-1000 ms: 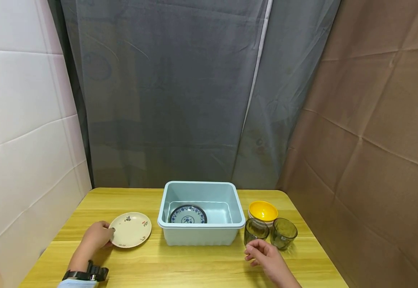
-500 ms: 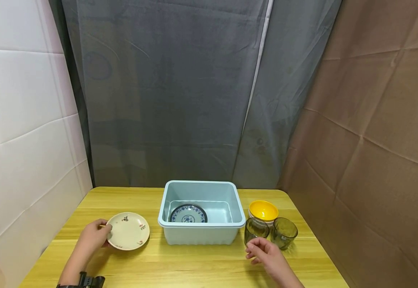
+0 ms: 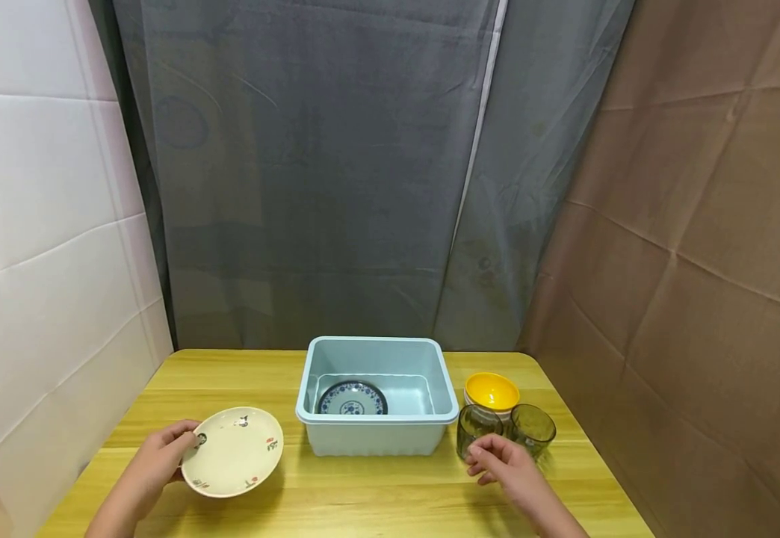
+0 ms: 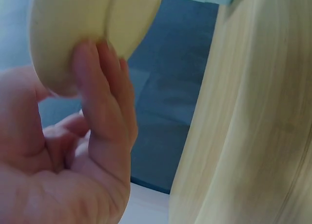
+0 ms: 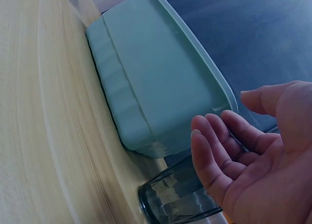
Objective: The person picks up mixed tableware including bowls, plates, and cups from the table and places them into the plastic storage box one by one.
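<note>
My left hand point(image 3: 158, 459) pinches the left rim of a cream plate point(image 3: 234, 452) with small printed figures, thumb on top and fingers beneath. In the left wrist view the plate's underside point(image 4: 73, 33) is seen raised off the table. My right hand point(image 3: 514, 474) hovers loosely curled with nothing in it, close in front of a dark glass cup point(image 3: 474, 426). The right wrist view shows that glass point(image 5: 175, 194) beneath the fingers. Between the hands stands a pale blue plastic basin point(image 3: 376, 437), with a blue-patterned plate point(image 3: 353, 398) lying inside at its left.
A second dark glass point(image 3: 533, 427) stands to the right of the first. Behind the glasses is a yellow bowl point(image 3: 492, 391) resting on a white one. Grey curtain point(image 3: 336, 187) hangs behind the wooden table point(image 3: 336, 497); brown cloth point(image 3: 719, 261) borders the right.
My left hand has lifted the cream plate and brought it nearer to me, tilting it. The right hand has barely shifted, slightly rightward.
</note>
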Demonstrator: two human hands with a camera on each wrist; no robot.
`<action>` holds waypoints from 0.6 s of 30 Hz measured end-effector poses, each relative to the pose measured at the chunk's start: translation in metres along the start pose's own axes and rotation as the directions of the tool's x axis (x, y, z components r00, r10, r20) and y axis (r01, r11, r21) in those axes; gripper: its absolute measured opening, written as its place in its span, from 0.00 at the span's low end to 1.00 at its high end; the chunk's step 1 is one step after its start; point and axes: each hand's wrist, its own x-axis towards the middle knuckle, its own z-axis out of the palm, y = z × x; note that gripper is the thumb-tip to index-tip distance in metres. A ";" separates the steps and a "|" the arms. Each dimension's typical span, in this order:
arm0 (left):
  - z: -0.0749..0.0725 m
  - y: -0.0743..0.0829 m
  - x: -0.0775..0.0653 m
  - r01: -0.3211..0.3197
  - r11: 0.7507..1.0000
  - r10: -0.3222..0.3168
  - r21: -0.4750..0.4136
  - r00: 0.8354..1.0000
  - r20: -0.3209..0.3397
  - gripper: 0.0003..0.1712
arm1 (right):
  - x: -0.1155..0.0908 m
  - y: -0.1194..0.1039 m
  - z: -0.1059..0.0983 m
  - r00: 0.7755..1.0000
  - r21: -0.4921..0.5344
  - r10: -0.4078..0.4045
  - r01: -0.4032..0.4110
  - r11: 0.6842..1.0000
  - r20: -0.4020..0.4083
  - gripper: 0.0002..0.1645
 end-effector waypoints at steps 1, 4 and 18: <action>0.000 -0.001 -0.002 -0.006 1.000 0.006 -0.024 0.999 0.032 0.21 | 0.000 0.000 -0.001 1.000 0.000 0.001 -0.001 1.000 0.004 0.17; -0.002 -0.005 -0.008 -0.024 0.997 0.034 -0.071 0.989 0.144 0.19 | 0.001 -0.001 -0.001 1.000 0.001 0.003 -0.003 1.000 0.010 0.17; 0.020 0.008 -0.023 -0.026 0.964 0.165 -0.266 0.840 0.517 0.15 | -0.001 -0.014 0.009 0.996 0.023 -0.025 0.023 0.999 0.088 0.16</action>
